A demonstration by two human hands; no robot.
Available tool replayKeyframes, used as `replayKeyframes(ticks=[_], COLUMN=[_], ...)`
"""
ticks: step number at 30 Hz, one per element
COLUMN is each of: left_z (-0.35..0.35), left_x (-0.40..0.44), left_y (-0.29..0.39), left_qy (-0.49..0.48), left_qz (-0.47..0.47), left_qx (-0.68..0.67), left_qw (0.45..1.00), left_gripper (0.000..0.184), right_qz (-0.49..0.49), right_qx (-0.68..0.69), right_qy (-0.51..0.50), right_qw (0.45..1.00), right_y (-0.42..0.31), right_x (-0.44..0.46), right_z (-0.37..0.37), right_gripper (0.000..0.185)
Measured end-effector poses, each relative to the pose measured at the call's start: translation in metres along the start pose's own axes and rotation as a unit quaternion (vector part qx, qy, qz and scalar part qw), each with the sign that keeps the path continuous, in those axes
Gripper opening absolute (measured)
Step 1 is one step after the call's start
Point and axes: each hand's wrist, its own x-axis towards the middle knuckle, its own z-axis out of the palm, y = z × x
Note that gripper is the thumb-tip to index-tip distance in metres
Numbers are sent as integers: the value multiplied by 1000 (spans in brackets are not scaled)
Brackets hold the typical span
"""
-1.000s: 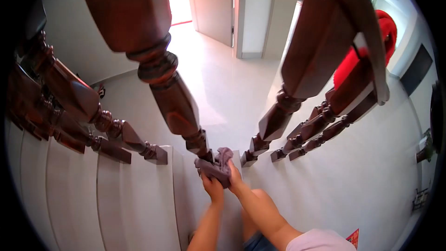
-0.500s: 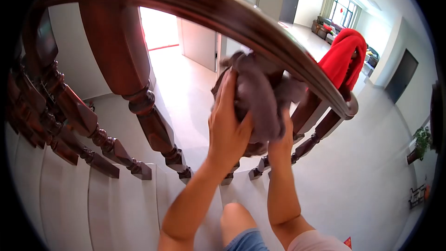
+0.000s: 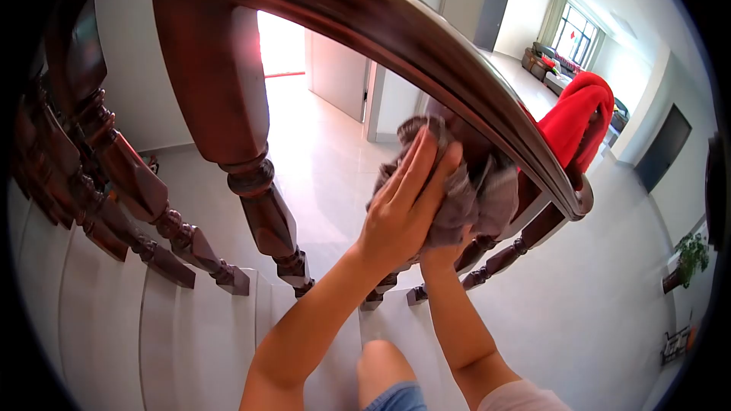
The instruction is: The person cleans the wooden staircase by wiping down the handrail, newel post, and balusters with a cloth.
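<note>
A crumpled grey-brown cloth point(image 3: 487, 202) is wrapped around a dark wooden baluster point(image 3: 466, 137) under the handrail. My left hand point(image 3: 403, 209) presses the cloth against the baluster's left side, fingers together and pointing up. Lower down, my right hand point(image 3: 444, 250) is at the cloth's underside; its fingers are mostly hidden behind the fabric. Above both hands curves the glossy brown handrail point(image 3: 365, 7).
A red cloth point(image 3: 579, 118) hangs over the handrail's lower end. Further balusters point(image 3: 217, 106) stand to the left beside pale stair steps point(image 3: 190, 335). A potted plant point(image 3: 689, 259) stands on the floor at the right, and a sofa point(image 3: 541, 61) is far back.
The cloth has shifted and refolded around the baluster. My left hand now lies flatter against it, and my right hand is more covered. The view has tilted slightly.
</note>
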Motion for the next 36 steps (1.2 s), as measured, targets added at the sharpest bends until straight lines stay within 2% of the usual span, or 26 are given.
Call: replayKeyframes(ticks=[1, 2, 4, 5, 6, 8, 9, 10, 11, 13, 14, 15, 17, 18, 20, 22, 24, 26, 27, 28, 30, 32, 33, 34, 35, 36], left_z=[1, 2, 4, 3, 2, 28, 40, 47, 46, 45, 38, 34, 45, 48, 31, 38, 5, 12, 17, 22, 25, 44, 41, 35, 34, 34], left_x=[-9, -14, -19, -22, -26, -45, -54, -58, -58, -59, -53, -52, -91, -104, -95, -89, -16, 21, 26, 15, -6, -43, -55, -67, -60, -53], left_y=[-1, -1, 5, 3, -5, -19, -26, -28, -24, -16, -8, -2, -17, -25, -18, -24, 3, 20, 25, 20, 23, 10, 7, 5, 2, 0], left_qy=[7, 15, 55, 33, 13, 28, 34, 70, 66, 65, 72, 78, -13, -56, -37, -6, -34, 56, 97, 93, 75, 102, 66, 28, 17, 23], left_qz=[-42, -83, -172, -168, -160, -179, -189, -216, -251, -323, -350, -378, -368, -357, -325, -258, -345, -290, -261, -247, -269, -254, -296, -337, -421, -507], left_qx=[-56, -113, -214, -211, -206, -140, -107, -195, -238, -319, -313, -308, -230, -188, -236, -221, -264, -153, -96, -64, -79, -99, -129, -159, -251, -337], left_qw=[997, 990, 960, 963, 965, 973, 976, 954, 936, 889, 880, 870, 901, 913, 915, 941, 900, 943, 956, 962, 957, 957, 944, 927, 872, 793], left_gripper=[53, 54, 62, 65, 68, 65, 64, 61, 60, 59, 59, 59, 51, 48, 43, 36, 48, 42, 39, 51, 51, 53, 46, 38, 35, 32], right_qz=[32, 63, 2, -95, -193, -274, -277, -278, -278, -274, -271, -265, -246, -146, -8, 62, 116, 174, 181, 187, 142, 118, 106, 91, 79, 69], right_qx=[185, 363, 380, 220, 55, -199, -217, -234, -253, -273, -283, -260, -214, -145, -27, 79, 201, 319, 307, 295, 137, 101, 86, 63, 44, 21], right_qy=[2, 4, -8, -26, -43, -127, -122, -118, -113, -119, -124, -70, 41, 54, 122, 169, 145, 122, 127, 133, 174, 148, 119, 93, 71, 54], right_qw=[982, 930, 925, 970, 979, 932, 928, 924, 920, 914, 911, 926, 944, 977, 992, 981, 962, 924, 926, 927, 965, 977, 983, 989, 993, 996], right_y=[6, 6, 8, 2, -9, -69, -96, -118, -128, -129, -129, -122, -89, -64, -60, -58, -45, -31, -27, -22, -14, -15, -18, -20, -22, -26], right_x=[-9, -13, -16, -2, 18, 64, 82, 95, 100, 101, 100, 94, 65, 39, 31, 40, 62, 78, 73, 68, 38, 16, 4, -11, -22, -30], right_z=[-1, -3, -11, -15, -17, -34, -32, -21, -16, -17, -18, -19, -15, -10, 1, 4, -5, -14, -16, -17, 3, 3, 3, 8, 12, 17], right_gripper=[48, 49, 55, 58, 62, 67, 67, 66, 66, 67, 68, 69, 73, 75, 73, 62, 51, 39, 36, 32, 29, 33, 36, 40, 44, 48])
